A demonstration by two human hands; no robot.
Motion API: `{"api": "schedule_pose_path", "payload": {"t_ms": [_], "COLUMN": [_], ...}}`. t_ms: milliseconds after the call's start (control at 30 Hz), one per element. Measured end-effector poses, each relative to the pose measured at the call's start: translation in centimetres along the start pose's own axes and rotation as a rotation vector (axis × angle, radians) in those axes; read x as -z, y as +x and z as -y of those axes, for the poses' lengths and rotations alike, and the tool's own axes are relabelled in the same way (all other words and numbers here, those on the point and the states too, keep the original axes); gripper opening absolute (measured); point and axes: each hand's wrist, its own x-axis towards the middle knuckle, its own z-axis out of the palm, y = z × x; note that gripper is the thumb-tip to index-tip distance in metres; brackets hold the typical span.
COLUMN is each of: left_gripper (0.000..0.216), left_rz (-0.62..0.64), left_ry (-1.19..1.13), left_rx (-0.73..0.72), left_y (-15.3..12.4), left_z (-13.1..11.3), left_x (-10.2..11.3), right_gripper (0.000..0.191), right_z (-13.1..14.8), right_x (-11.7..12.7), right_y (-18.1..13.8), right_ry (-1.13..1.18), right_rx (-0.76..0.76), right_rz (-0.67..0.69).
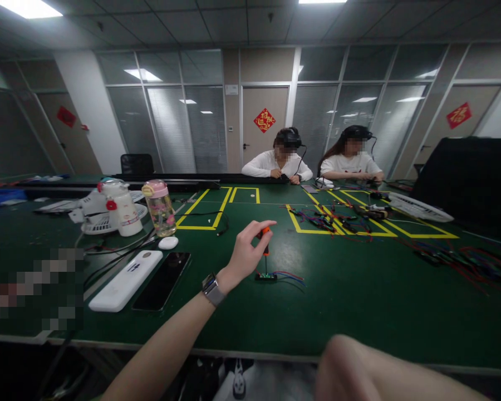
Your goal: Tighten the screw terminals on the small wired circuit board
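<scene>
My left hand [245,255] reaches out over the green table [359,312], a watch [212,288] on its wrist. Its fingers are closed round the orange handle of a small screwdriver [266,240] held upright. The tip rests on a small circuit board [266,276] with red and blue wires [291,277] trailing to the right. My right hand [359,370] shows only as a blurred shape at the bottom edge, close to the camera; its fingers are hidden.
A black phone [162,280], a white power bank [126,279] and a white mouse-like object [167,243] lie at left. Two bottles [161,208] stand behind them. Loose wires [338,221] cover yellow-taped squares. Two people with headsets sit across the table.
</scene>
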Motion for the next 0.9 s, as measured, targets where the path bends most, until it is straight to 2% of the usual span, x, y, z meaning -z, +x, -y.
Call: {"api": "schedule_pose_path", "payload": {"t_ms": [33,100,167,233,300,400,500,633,900], "left_gripper": [0.030,0.033,0.035,0.035,0.035,0.035,0.034,0.032,0.018], "left_rz": [0.004,0.006,0.006,0.019,0.039,0.063,0.085,0.101,0.007], "left_ry": [-0.005,-0.013,-0.028,-0.055,-0.091,-0.129,-0.112,-0.081,-0.045], "left_rx": [0.001,-0.005,-0.003,0.013,0.028,0.036,0.029,0.007,-0.002], "left_y": [0.0,0.0,0.0,0.0,0.0,0.0,0.3,0.6,0.8], "left_z": [0.0,0.2,0.4,0.7,0.8,0.7,0.4,0.0,-0.1], "left_x": [0.0,0.1,0.1,0.1,0.2,0.3,0.4,0.4,0.0], "right_gripper": [0.013,0.017,0.026,0.028,0.020,0.014,0.022,0.029,0.019], "right_z": [-1.7,-5.6,-9.2,-11.9,-13.2,-13.3,-12.6,-11.9,-11.5], "right_x": [-0.7,-2.2,-3.6,-5.0,-6.3,-7.5,-7.9,-8.0,-9.4], "right_y": [1.0,2.8,4.0,4.2,3.7,3.1,3.7,5.3,7.1], "right_ry": [0.035,0.097,0.117,0.113,0.149,0.329,0.610,0.824,0.758], "right_rx": [0.130,0.410,0.552,0.430,0.120,-0.368,-0.707,-0.866,-0.905], "right_rz": [-0.003,0.025,0.102,0.175,0.246,0.309,0.327,0.314,0.241]}}
